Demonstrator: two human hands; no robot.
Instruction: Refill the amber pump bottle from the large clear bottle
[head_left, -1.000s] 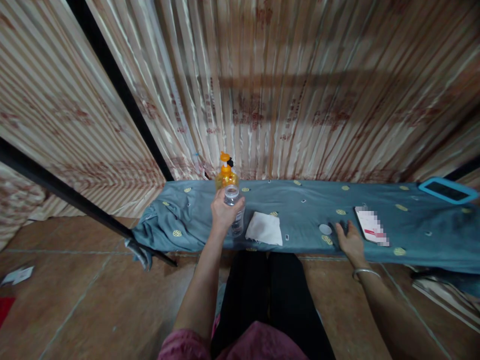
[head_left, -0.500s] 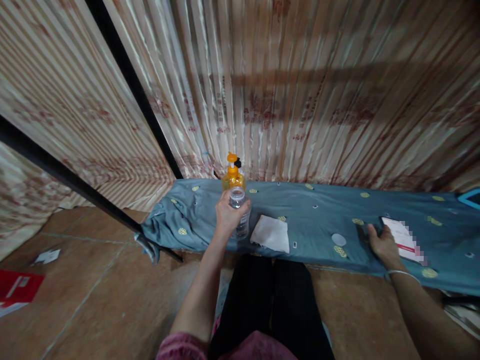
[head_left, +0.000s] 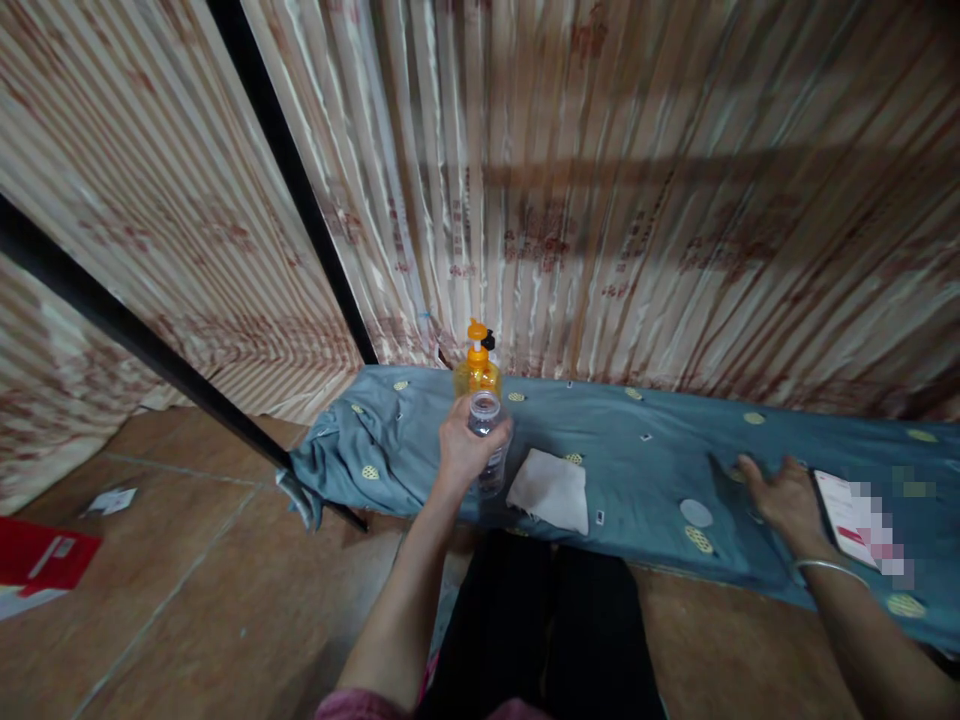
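My left hand [head_left: 460, 448] is wrapped round a clear plastic bottle [head_left: 492, 476], which stands upright with its mouth uncapped. Right behind it is a pump bottle [head_left: 478, 372] with an orange top and yellow contents. A folded white cloth [head_left: 549, 490] lies to the right of the clear bottle. Farther right, my right hand [head_left: 784, 500], with a bangle at the wrist, is over the bench cover, thumb and fingers apart and holding nothing visible. Near it are a phone [head_left: 844, 520] with a lit screen, on its right, and a flat white disc [head_left: 696, 513], on its left.
A blue-green patterned cloth [head_left: 600, 420] covers the low bench. Striped curtains [head_left: 562, 200] hang behind it. Black poles [head_left: 300, 190] rise at the left. A red packet [head_left: 49, 555] and a white paper [head_left: 112, 500] lie on the tiled floor.
The view has shifted a little, so the bench and its things appear lower and farther right. My left hand still grips the bottle; my right hand stays beside the phone, its fingers apart.
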